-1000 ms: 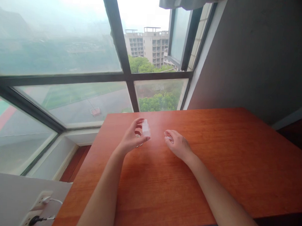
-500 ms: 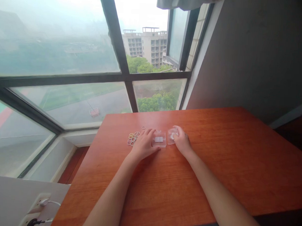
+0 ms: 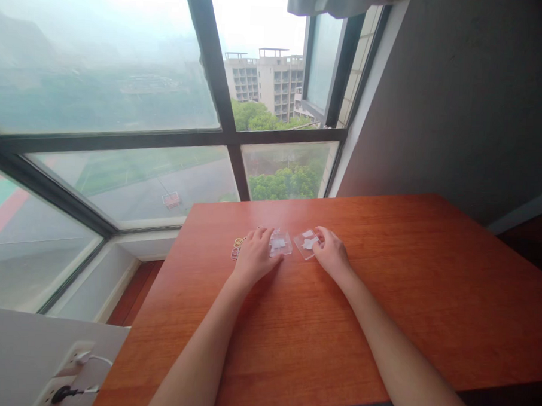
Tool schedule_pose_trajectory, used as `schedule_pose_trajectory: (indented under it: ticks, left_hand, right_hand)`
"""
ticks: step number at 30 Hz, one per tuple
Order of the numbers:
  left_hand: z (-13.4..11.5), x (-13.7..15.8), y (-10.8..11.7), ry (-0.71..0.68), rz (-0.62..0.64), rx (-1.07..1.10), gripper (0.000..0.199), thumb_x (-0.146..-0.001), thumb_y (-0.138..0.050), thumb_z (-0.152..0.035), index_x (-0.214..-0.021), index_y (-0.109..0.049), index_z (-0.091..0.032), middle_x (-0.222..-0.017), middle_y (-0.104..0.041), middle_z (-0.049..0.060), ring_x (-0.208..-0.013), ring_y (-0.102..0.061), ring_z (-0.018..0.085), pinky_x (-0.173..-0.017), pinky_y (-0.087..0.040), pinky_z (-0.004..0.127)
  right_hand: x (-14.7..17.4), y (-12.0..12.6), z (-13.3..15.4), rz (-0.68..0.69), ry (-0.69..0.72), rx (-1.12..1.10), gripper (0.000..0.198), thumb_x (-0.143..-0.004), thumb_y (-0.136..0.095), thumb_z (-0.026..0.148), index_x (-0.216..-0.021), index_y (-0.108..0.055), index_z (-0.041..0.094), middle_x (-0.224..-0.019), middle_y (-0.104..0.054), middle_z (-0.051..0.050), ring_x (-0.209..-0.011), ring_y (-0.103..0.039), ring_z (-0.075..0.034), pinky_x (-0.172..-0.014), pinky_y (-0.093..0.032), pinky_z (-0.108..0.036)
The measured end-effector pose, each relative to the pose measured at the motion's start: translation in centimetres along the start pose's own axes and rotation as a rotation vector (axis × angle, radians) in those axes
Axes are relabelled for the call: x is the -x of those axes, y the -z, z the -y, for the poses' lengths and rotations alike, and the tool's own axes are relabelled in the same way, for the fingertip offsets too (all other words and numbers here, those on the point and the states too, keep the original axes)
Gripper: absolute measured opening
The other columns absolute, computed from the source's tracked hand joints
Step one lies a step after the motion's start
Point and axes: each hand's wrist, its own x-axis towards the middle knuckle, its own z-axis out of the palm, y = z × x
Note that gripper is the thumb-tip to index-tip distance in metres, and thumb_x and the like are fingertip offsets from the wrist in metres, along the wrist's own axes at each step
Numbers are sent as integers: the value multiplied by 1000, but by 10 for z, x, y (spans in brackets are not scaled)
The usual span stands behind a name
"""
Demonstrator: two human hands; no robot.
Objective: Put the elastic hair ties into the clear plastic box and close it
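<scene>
A small clear plastic box (image 3: 288, 244) with a whitish patch inside sits on the wooden table. My left hand (image 3: 257, 255) grips it from the left, thumb at the near side and fingers at the far side. Just to the right is a clear plastic lid (image 3: 303, 246) bearing white patches, turned at an angle and apart from the box. My right hand (image 3: 332, 252) pinches the lid's right edge between thumb and fingers. Several small coloured rings (image 3: 236, 249) lie left of my left hand, which partly hides them.
The reddish wooden table (image 3: 384, 280) reaches far to the right. Beyond its back edge stands a dark-framed window (image 3: 231, 132). A grey wall (image 3: 427, 114) rises at the right. Plugs sit in wall sockets (image 3: 63, 382) at the lower left.
The lid has turned and tilted in my right hand. My left hand has shifted with the box slightly left and away from me, covering more of the rings.
</scene>
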Motion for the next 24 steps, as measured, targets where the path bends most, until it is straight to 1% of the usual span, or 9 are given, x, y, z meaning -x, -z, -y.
schedule_pose_trajectory:
  ticks: [4, 8, 13, 15, 17, 19, 21, 24]
  left_hand:
    - [12, -1, 6, 91, -59, -13, 55, -78, -64, -42, -127, -55, -20, -130, -56, 13, -117, -48, 33, -100, -39, 46]
    - [17, -1, 7, 114, -88, -16, 45, -77, -66, -45, -116, -62, -22, -131, -56, 10, -117, -48, 33, -100, -40, 45]
    - [10, -2, 2, 88, -54, -9, 40, -76, -66, -49, -106, -64, -23, -133, -55, 10, -118, -47, 33, -99, -40, 47]
    - [8, -3, -1, 96, -41, -26, 41, -77, -65, -50, -108, -63, -23, -134, -53, 10, -119, -46, 33, -98, -40, 47]
    - [8, -4, -2, 105, -39, -49, 45, -78, -64, -49, -114, -60, -23, -134, -53, 11, -122, -44, 34, -98, -38, 48]
    - [9, -5, -4, 99, -41, -67, 50, -79, -63, -50, -120, -56, -22, -135, -53, 13, -127, -39, 35, -101, -35, 52]
    - [11, -5, -4, 92, -44, -79, 52, -80, -61, -50, -124, -53, -22, -136, -53, 13, -131, -35, 37, -106, -28, 56]
    - [12, -3, -3, 99, -42, -89, 52, -81, -60, -51, -125, -51, -25, -137, -53, 13, -133, -35, 37, -111, -16, 61]
  right_hand:
    - [2, -3, 3, -30, 69, -104, 37, -76, -52, 16, -112, -62, 18, -105, -68, -9, -86, -65, -21, -80, -54, -34]
    - [6, -8, 5, 11, 96, -211, 39, -76, -51, 13, -113, -62, 19, -110, -66, -9, -80, -65, -18, -71, -56, -29]
    - [7, -10, 6, 24, 110, -171, 38, -76, -50, 12, -111, -63, 19, -110, -67, -9, -78, -64, -17, -69, -55, -28]
    - [7, -10, 7, 18, 118, -136, 38, -75, -50, 12, -111, -63, 19, -108, -67, -9, -77, -63, -17, -71, -54, -29]
    - [7, -10, 7, 17, 125, -119, 38, -75, -50, 13, -111, -63, 18, -106, -67, -8, -77, -62, -17, -71, -54, -29]
    - [8, -11, 7, 24, 134, -117, 37, -76, -50, 13, -111, -63, 18, -103, -67, -8, -77, -61, -17, -71, -53, -29]
    - [8, -11, 7, 27, 148, -105, 36, -76, -50, 12, -110, -63, 18, -100, -67, -8, -77, -61, -17, -71, -53, -29]
    - [8, -11, 7, 31, 160, -104, 37, -75, -50, 11, -109, -63, 18, -99, -66, -8, -77, -61, -17, -71, -53, -29]
